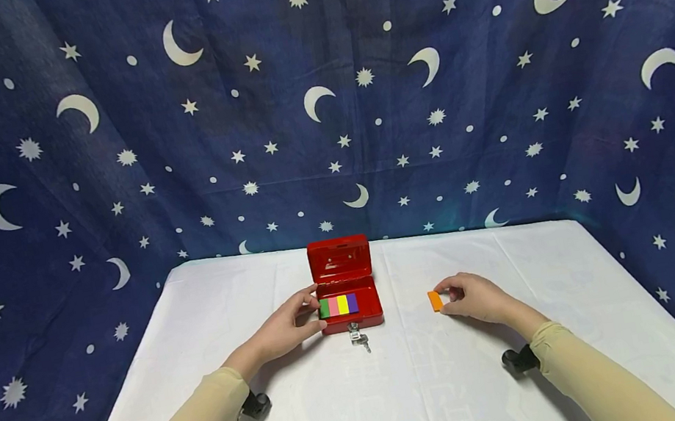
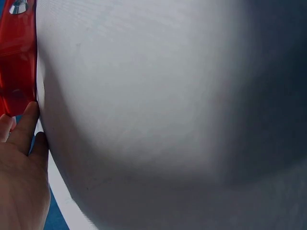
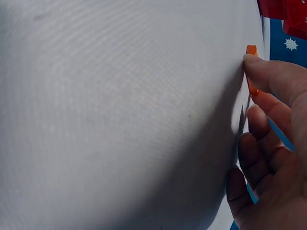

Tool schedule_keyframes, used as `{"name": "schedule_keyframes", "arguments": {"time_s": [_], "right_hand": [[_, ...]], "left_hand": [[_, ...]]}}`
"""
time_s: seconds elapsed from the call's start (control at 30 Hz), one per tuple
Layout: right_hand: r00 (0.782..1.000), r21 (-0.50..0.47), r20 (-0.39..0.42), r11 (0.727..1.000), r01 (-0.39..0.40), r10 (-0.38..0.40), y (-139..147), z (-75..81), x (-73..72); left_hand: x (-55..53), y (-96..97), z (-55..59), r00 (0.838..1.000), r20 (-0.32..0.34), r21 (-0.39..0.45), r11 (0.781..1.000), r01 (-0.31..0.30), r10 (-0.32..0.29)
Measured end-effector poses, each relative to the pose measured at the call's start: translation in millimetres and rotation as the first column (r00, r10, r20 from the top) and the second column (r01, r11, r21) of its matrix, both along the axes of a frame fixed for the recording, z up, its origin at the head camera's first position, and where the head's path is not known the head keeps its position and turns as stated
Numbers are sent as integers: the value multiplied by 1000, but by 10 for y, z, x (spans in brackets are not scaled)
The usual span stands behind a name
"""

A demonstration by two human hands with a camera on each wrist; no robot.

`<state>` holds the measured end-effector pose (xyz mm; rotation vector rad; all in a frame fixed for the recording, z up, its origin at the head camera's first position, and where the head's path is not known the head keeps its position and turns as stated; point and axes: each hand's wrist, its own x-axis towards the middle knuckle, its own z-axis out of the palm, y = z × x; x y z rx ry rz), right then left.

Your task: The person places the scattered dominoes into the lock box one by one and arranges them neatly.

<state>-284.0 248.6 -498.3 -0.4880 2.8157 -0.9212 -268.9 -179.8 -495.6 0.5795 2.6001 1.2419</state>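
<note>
A red metal cash box (image 1: 372, 319) stands on the table with its lid (image 1: 340, 258) raised. Inside, flat coloured blocks (image 1: 343, 305) lie side by side: green, pink, yellow and purple. My left hand (image 1: 281, 330) touches the box's left end, thumb near the front corner and a finger near the back one. In the left wrist view, a fingertip (image 2: 31, 106) meets the red wall. Off to the right, my right hand (image 1: 478, 297) pinches an orange block (image 1: 435, 300) by thumb and finger, close over the cloth; its other fingers curl loosely in the right wrist view.
A small bunch of keys (image 1: 362, 340) hangs from the lock (image 1: 353, 328) at the box's front. White cloth (image 1: 370, 406) covers the table. Behind it hangs a dark blue curtain (image 1: 300, 149) with moons and stars.
</note>
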Motion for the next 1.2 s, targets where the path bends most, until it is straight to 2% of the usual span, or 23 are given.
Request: {"name": "schedule_keyframes", "arguments": {"time_s": [0.47,0.77,1.2], "right_hand": [[999,-10,13,999,41,-41,-50,30,2],[1000,-39,4,999,25,-25,-84,98,-12],[998,-57,-57,998,-26,22,-237,203,0]], "left_hand": [[11,-3,12,1000,-1,-6,1000,-11,11],[10,-4,11,1000,3,-4,1000,-9,9],[-7,-8,-13,1000,6,3,1000,-10,10]]}}
